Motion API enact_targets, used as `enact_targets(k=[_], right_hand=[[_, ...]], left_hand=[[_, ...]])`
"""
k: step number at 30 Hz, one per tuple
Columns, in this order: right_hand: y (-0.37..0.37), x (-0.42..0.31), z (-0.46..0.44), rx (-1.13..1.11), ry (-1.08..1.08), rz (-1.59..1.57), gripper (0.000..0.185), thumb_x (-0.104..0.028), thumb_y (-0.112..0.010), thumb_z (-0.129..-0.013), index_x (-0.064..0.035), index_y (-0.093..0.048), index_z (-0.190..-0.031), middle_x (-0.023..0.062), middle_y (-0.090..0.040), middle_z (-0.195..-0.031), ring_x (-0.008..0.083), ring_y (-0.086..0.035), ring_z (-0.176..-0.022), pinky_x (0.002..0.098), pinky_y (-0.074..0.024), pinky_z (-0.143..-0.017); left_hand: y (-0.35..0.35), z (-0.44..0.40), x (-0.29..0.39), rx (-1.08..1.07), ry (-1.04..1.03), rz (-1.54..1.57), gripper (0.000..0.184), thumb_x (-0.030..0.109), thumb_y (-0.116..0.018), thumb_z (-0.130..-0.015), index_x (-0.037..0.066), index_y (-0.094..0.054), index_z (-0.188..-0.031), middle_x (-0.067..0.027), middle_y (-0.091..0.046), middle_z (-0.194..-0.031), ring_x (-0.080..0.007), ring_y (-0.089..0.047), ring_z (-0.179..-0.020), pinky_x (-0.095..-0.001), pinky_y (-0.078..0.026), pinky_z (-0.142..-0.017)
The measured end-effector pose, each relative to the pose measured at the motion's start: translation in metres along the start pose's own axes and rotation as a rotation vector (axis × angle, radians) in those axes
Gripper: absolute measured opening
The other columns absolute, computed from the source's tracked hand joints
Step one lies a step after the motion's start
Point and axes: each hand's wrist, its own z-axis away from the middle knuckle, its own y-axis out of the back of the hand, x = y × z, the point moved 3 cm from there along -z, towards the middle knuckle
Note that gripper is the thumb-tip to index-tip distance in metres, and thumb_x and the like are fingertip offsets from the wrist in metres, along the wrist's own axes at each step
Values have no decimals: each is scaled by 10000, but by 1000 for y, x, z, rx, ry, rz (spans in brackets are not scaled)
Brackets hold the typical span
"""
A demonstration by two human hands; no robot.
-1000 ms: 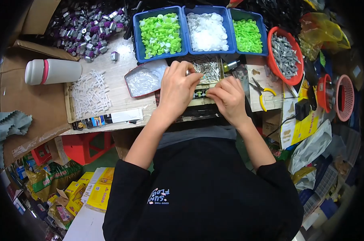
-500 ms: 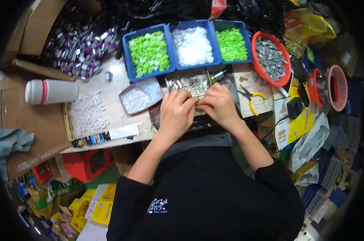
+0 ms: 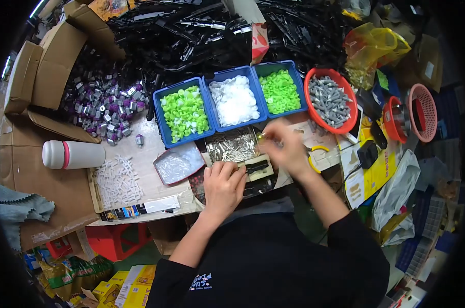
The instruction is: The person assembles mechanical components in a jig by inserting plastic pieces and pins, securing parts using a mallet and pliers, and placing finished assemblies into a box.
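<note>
My left hand (image 3: 223, 186) rests at the left end of a small pale block (image 3: 254, 175), its fingers bent and close together. What its fingertips hold, if anything, is hidden. A dark, narrow piece (image 3: 256, 167) lies along the top of this block. My right hand (image 3: 286, 149), smeared by motion, is beyond the block's right end, beside a tray of small silver metal pins (image 3: 234, 147). Its finger state is unclear. Left of the tray sits a shallow dish (image 3: 179, 163) of small clear pieces.
Blue bins hold green caps (image 3: 183, 114), white discs (image 3: 235, 100) and green rings (image 3: 279, 91). A red basket (image 3: 352, 119) holds grey parts. Yellow-handled pliers (image 3: 314, 158) lie to the right. White plastic pieces (image 3: 118, 180) and a white bottle (image 3: 73, 155) are at left.
My hands have separated, the right one moving right and away from the left. The block and dark piece now show between them. The whole view has shifted, with the table lower in frame.
</note>
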Motion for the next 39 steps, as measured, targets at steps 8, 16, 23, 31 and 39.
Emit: enact_targets(k=[8, 16, 23, 31, 39], right_hand=[[88, 87, -264, 585, 105, 737, 440, -388, -750, -811, -27, -701, -1057, 168, -718, -954, 352, -686, -903, 429, -529, -801], [134, 71, -227, 337, 13, 209, 215, -171, -711, -872, -29, -661, -1025, 47, -716, -822, 106, -667, -707, 276, -520, -641], [167, 90, -78, 120, -203, 617, 251, -270, -700, -864, -48, -687, -980, 196, -666, -828, 371, -666, -814, 424, -495, -707], [152, 112, -46, -15, -331, 891, 281, -220, -732, -775, 4, -711, -944, 232, -688, -841, 369, -687, -830, 445, -518, -751], [191, 143, -30, 170, -198, 955, 339, -228, -716, -829, -86, -687, -1135, 200, -684, -1053, 390, -647, -992, 451, -509, -861]], left_hand=[[0, -6, 3, -8, 24, -41, 65, 127, -741, -773, 94, -715, -823, -15, -561, -832, -219, -530, -855, -374, -358, -703], [7, -12, 3, -38, 58, -29, 72, 120, -779, -752, 85, -727, -787, -36, -552, -799, -240, -515, -803, -379, -356, -673], [5, -9, 2, -34, 41, -54, 75, 140, -755, -774, 82, -724, -810, -35, -546, -815, -231, -518, -824, -376, -360, -692], [50, 23, -29, 246, 280, -3, 258, 86, -713, -828, 55, -721, -1084, -115, -617, -908, -291, -574, -833, -390, -455, -764], [145, 106, -124, 410, 674, -429, 250, 19, -601, -883, 44, -702, -1111, -153, -665, -971, -295, -623, -776, -379, -499, -735]])
